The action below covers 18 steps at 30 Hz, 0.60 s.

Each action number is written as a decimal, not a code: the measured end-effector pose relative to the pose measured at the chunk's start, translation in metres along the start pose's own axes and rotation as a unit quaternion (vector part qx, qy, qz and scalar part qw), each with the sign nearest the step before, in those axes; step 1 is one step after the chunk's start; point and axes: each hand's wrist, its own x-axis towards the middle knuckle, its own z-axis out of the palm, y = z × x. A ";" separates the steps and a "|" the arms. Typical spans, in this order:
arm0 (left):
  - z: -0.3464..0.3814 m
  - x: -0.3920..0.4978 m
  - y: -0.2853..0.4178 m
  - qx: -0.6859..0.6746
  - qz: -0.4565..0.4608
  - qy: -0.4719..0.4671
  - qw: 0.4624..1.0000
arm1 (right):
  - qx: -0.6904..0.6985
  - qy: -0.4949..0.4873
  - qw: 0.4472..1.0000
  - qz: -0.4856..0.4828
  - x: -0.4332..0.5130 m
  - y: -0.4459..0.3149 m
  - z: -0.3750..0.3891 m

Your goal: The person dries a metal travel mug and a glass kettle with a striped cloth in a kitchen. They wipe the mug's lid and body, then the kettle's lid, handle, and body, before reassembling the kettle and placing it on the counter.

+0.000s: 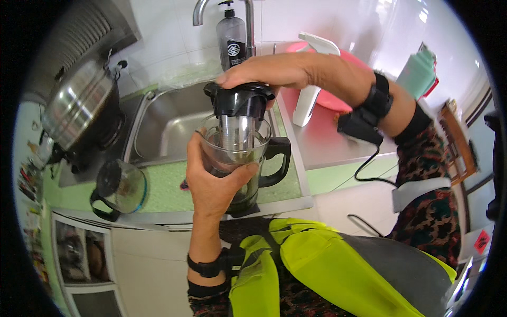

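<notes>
My left hand (214, 170) is wrapped around a clear glass pitcher (249, 156) with a black handle (286, 168) on its right side. Above the pitcher's mouth, my right hand (269, 73) grips a black lid (239, 99) from the top. A clear tube-like insert (237, 130) hangs from the lid and reaches down inside the pitcher. The lid itself stays raised off the rim. Something dark shows low in the pitcher, partly covered by my left fingers. The pitcher stands at the counter's front edge, before my body.
Behind the pitcher is a stainless steel sink (174, 123) with a faucet (249, 27) and a pump bottle (231, 39). A second glass pot (121, 186) sits on the green counter (166, 186) at left. A metal pan (81, 107) rests on the stove. Rightward are a pink basin (328, 101) and a white plastic object (304, 107).
</notes>
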 end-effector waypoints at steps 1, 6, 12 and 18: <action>-0.001 0.002 0.001 -0.004 -0.001 -0.001 1.000 | -0.019 -0.007 1.000 0.008 0.002 -0.005 -0.001; 0.001 0.010 0.005 0.005 -0.013 0.009 1.000 | -0.133 -0.054 0.986 0.086 0.016 -0.033 -0.009; 0.002 0.023 0.004 0.020 -0.037 0.010 0.999 | -0.239 -0.121 0.953 0.140 0.038 -0.061 -0.001; -0.003 0.029 0.001 0.013 0.026 0.051 0.998 | -0.313 -0.111 0.939 0.086 0.041 -0.069 0.008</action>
